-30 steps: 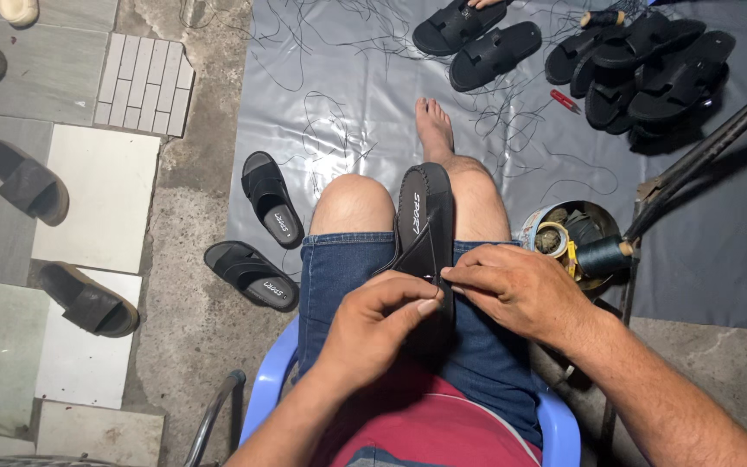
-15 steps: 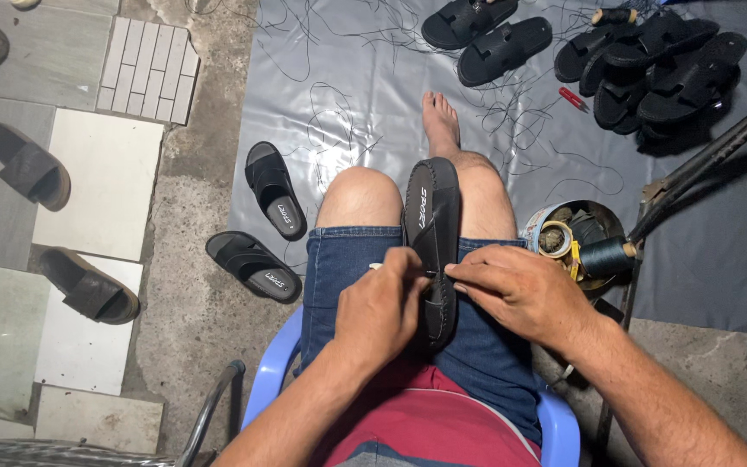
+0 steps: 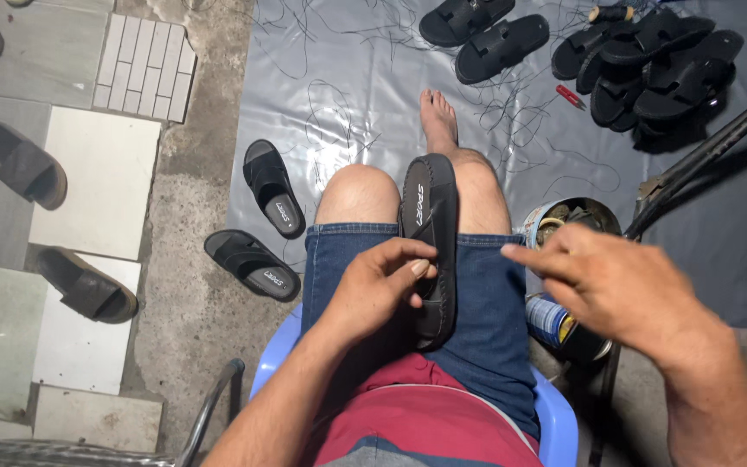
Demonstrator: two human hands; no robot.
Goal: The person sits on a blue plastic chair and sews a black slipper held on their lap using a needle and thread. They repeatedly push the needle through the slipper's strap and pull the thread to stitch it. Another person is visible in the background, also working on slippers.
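Two bare hands work over our lap in the single head view, looking down on a person seated in a blue plastic chair (image 3: 555,424) in denim shorts. A black slide sandal (image 3: 432,246) lies lengthwise between the thighs, sole side down, its smooth moulded footbed showing and a stitched seam running round the edge. Our left hand (image 3: 378,290) rests on the sandal's strap end, fingers (image 3: 415,266) curled narrow and pressing the rubbery strap against the thumb. Our right hand (image 3: 616,285) hovers just beside the sandal without touching it, fingers loosely spread and holding nothing we can make out. Near that hand, on the floor by the chair, stand a round open tin (image 3: 577,216) of odds and ends and a printed can (image 3: 551,320). A glossy grey plastic sheet (image 3: 304,78) covers the concrete ahead, littered with thin dark threads. Two matching black sandals (image 3: 261,233) lie at its left edge, and a heap of more black sandals (image 3: 659,65) sits at the far right. Pale square tiles (image 3: 88,182) carry two brown slides (image 3: 45,225).
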